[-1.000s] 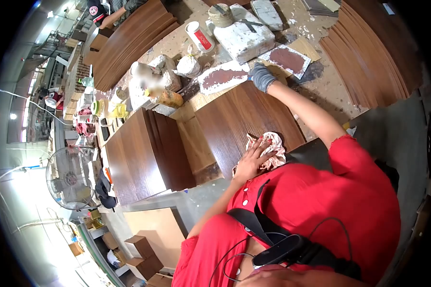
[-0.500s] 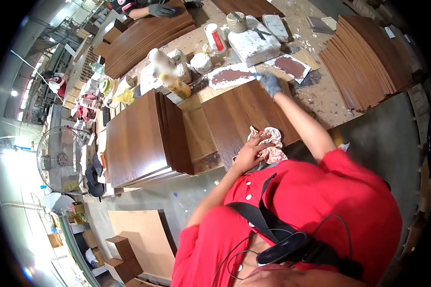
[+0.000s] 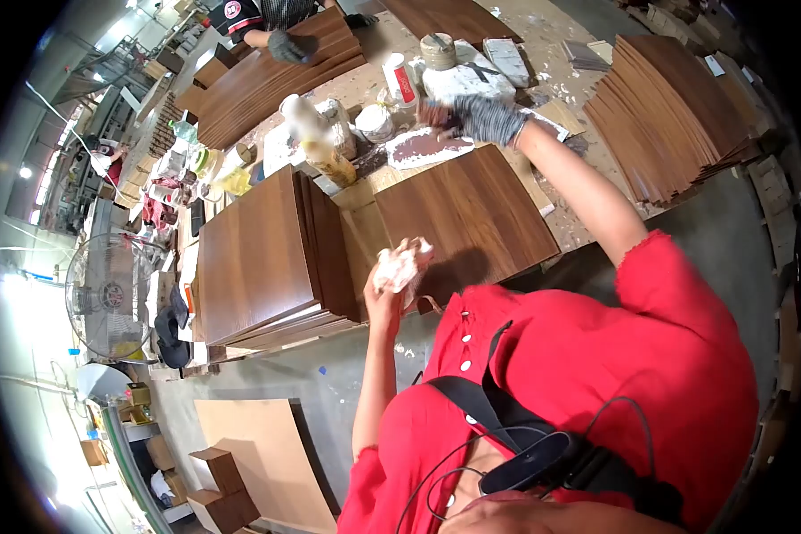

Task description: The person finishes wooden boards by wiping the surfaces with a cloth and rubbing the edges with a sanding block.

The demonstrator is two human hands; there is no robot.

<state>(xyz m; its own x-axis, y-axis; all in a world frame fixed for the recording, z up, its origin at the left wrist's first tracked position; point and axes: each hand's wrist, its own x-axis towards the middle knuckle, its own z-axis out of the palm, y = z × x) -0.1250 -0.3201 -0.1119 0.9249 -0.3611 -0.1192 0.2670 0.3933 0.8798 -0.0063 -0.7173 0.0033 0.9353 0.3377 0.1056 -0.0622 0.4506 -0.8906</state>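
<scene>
A crumpled pinkish-white rag [image 3: 405, 267] is gripped in my left hand [image 3: 384, 303], raised just above the near left edge of a dark brown wood panel [image 3: 476, 209]. My right hand [image 3: 488, 120], in a grey glove with the fingertips showing, reaches across the bench over a white sheet smeared with brown paste [image 3: 429, 149]. Its fingers are curled together; what they hold, if anything, is too small to make out. The panel lies flat between my hands, grain side up, with nothing on it.
Left of the panel stands a stack of brown panels [image 3: 258, 258]; another stack [image 3: 667, 116] is at right. Behind are a white block [image 3: 467, 83], a white-and-red cup [image 3: 400, 80] and bottles. A co-worker's gloved hand [image 3: 292, 46] rests at the far stack.
My left hand has lifted the rag off the panel and moved left. My right hand has moved up and left over the pasted sheet. The co-worker's gloved hand has shifted slightly.
</scene>
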